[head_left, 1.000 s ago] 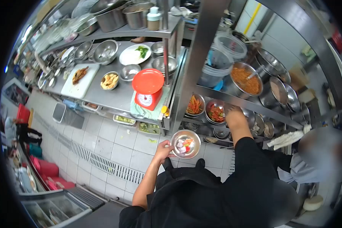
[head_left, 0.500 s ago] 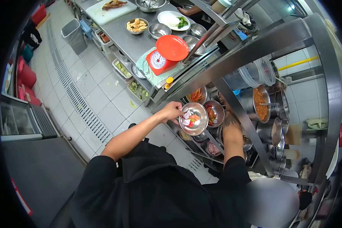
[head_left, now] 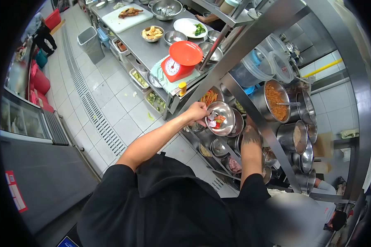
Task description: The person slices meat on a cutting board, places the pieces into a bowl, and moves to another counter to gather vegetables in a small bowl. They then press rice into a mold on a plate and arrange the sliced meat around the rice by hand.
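- My left hand (head_left: 197,112) gripped the rim of the small steel bowl (head_left: 221,118) of cut vegetables, holding it tilted at the near edge of the shelf rack; a slack grip could have spilled it onto the tiled floor (head_left: 111,107).
- My right hand (head_left: 251,132) reached among the steel bowls just behind; I could not tell whether it was closed.
- Farther left, the red kitchen scale (head_left: 180,61) stood near the table edge.

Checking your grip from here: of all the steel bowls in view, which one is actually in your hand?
The small steel bowl with pink and red pieces, held at its rim by the left hand. The other bowls sit on the shelves or counter.
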Demonstrator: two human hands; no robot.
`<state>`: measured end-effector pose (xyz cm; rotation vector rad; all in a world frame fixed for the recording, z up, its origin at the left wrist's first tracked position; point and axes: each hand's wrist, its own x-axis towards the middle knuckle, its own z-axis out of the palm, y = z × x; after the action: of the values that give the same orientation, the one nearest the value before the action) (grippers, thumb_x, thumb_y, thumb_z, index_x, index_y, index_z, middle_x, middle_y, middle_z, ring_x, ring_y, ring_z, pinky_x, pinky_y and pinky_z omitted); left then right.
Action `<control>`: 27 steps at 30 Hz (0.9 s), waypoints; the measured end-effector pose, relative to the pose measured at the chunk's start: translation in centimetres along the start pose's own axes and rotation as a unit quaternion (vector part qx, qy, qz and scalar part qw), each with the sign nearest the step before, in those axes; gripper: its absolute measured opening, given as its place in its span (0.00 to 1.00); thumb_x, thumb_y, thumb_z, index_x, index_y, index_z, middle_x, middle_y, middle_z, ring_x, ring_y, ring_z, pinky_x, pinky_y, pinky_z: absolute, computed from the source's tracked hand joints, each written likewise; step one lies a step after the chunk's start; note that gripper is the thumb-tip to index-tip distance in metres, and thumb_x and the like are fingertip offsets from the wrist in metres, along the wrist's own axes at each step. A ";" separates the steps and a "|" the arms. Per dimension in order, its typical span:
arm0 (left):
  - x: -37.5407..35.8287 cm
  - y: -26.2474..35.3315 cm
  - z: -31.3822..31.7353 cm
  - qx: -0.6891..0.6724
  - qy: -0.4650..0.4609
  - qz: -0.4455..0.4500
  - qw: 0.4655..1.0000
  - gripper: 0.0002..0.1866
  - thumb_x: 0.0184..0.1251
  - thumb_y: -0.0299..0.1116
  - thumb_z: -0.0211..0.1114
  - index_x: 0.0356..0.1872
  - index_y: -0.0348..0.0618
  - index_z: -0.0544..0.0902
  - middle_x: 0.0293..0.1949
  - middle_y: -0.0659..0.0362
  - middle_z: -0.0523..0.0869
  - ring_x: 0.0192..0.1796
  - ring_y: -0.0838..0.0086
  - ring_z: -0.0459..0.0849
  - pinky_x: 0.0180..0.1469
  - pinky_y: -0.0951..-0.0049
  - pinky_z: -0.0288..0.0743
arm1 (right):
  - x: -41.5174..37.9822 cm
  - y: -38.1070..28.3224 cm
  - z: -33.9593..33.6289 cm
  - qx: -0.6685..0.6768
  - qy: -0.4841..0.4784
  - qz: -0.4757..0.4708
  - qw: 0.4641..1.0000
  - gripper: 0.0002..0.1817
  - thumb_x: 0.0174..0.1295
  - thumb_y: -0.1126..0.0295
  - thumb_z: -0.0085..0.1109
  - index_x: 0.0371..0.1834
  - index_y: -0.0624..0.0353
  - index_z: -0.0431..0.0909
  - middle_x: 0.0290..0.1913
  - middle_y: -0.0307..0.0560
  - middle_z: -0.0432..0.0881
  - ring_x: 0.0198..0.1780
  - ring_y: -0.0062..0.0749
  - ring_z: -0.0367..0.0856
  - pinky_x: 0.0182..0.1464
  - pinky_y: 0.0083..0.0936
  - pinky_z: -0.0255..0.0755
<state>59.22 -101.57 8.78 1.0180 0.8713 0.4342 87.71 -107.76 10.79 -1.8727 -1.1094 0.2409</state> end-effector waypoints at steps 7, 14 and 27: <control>2.8 0.8 2.7 0.008 0.032 -0.006 0.999 0.09 0.62 0.26 0.66 0.29 0.41 0.72 0.30 0.58 0.77 0.32 0.69 0.84 0.29 0.63 0.91 | 0.2 -1.1 1.3 0.023 -0.012 -0.012 1.000 0.20 0.60 0.59 0.67 0.47 0.64 0.83 0.41 0.56 0.87 0.41 0.44 0.86 0.43 0.36 0.79; 0.1 -0.8 0.2 0.049 0.032 0.024 0.998 0.13 0.62 0.27 0.69 0.28 0.40 0.70 0.34 0.56 0.79 0.36 0.70 0.86 0.27 0.66 0.89 | 1.9 -3.3 5.0 0.047 -0.015 -0.021 0.999 0.19 0.60 0.60 0.67 0.47 0.64 0.83 0.41 0.56 0.87 0.41 0.43 0.86 0.42 0.36 0.79; -21.6 -11.8 -19.6 -0.144 0.216 -0.144 0.955 0.09 0.62 0.18 0.64 0.28 0.43 0.73 0.37 0.59 0.80 0.38 0.70 0.86 0.34 0.66 0.91 | 5.0 -4.0 12.3 0.026 0.019 0.003 0.999 0.18 0.61 0.61 0.66 0.47 0.65 0.82 0.41 0.55 0.87 0.40 0.41 0.86 0.42 0.35 0.79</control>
<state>29.78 -111.11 2.89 0.5191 1.2862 0.5253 81.30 -95.72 8.38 -1.8288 -1.0615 0.2337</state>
